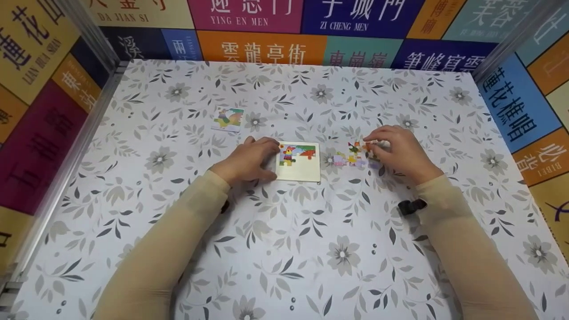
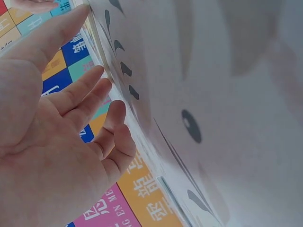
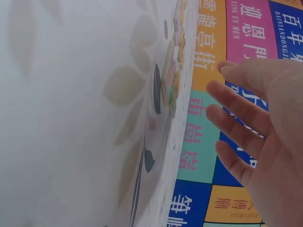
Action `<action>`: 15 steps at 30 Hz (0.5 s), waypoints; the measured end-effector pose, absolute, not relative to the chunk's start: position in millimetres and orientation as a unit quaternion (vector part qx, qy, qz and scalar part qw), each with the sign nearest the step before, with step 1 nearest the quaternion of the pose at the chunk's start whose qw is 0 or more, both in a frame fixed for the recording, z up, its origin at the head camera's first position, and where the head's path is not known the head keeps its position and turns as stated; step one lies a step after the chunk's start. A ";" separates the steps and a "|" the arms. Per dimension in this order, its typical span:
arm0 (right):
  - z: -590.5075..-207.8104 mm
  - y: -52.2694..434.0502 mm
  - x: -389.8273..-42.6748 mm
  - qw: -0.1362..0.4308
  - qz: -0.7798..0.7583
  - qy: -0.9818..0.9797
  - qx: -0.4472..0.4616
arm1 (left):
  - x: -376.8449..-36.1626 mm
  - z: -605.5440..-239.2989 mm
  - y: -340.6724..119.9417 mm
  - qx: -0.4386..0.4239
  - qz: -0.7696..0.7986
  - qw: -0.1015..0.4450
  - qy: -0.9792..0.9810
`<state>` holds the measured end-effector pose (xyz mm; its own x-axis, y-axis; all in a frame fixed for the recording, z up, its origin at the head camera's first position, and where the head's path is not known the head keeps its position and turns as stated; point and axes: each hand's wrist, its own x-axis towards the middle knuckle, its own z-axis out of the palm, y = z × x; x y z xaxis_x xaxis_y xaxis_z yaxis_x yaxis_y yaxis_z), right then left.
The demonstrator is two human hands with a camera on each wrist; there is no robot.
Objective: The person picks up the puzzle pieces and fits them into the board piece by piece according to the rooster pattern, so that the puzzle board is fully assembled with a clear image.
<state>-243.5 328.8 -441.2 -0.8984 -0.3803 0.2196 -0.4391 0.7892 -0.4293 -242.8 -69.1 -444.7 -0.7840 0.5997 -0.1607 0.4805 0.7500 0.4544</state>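
A small pale puzzle board (image 1: 302, 172) lies on the table, with a colourful bird picture partly assembled along its top and left side. My left hand (image 1: 246, 161) touches the board's left edge, the fingertips near the upper corner and the thumb at the lower one. In the left wrist view the thumb (image 2: 66, 28) is straight and the other fingers are loosely bent. To the right of the board lie several loose puzzle pieces (image 1: 353, 155). Over their right side hovers my right hand (image 1: 399, 150); its relaxed fingers (image 3: 241, 113) show nothing between them in the right wrist view.
A small picture card (image 1: 228, 119) with a similar bird scene lies behind and left of the board. The table (image 1: 275, 231) wears a white floral cover. Coloured panels with large characters (image 1: 262, 46) stand along its back and sides.
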 end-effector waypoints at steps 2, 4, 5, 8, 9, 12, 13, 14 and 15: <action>-442.3 331.4 -244.6 0.054 0.241 -0.946 0.211 | -243.2 -445.5 -69.0 0.289 0.199 0.153 0.924; -443.4 333.5 -245.8 0.048 0.241 -0.947 0.207 | -243.2 -445.9 -68.6 0.286 0.198 0.154 0.925; -444.1 334.1 -246.3 0.045 0.240 -0.948 0.205 | -243.0 -445.9 -68.4 0.285 0.198 0.155 0.925; -445.9 334.2 -248.0 0.032 0.240 -0.949 0.204 | -242.2 -445.1 -68.0 0.282 0.198 0.156 0.926; -446.2 333.6 -248.5 0.026 0.240 -0.949 0.205 | -241.8 -444.5 -68.0 0.281 0.198 0.155 0.926; -447.8 331.1 -250.8 0.010 0.240 -0.948 0.209 | -241.4 -443.5 -67.8 0.280 0.198 0.156 0.926; -448.1 330.0 -251.5 0.006 0.240 -0.948 0.210 | -241.5 -443.5 -67.7 0.281 0.195 0.155 0.927; -448.4 328.9 -252.2 0.002 0.240 -0.947 0.212 | -241.6 -443.4 -67.5 0.281 0.191 0.154 0.928; -448.6 327.7 -253.0 -0.001 0.240 -0.947 0.214 | -241.8 -443.2 -67.2 0.282 0.188 0.154 0.928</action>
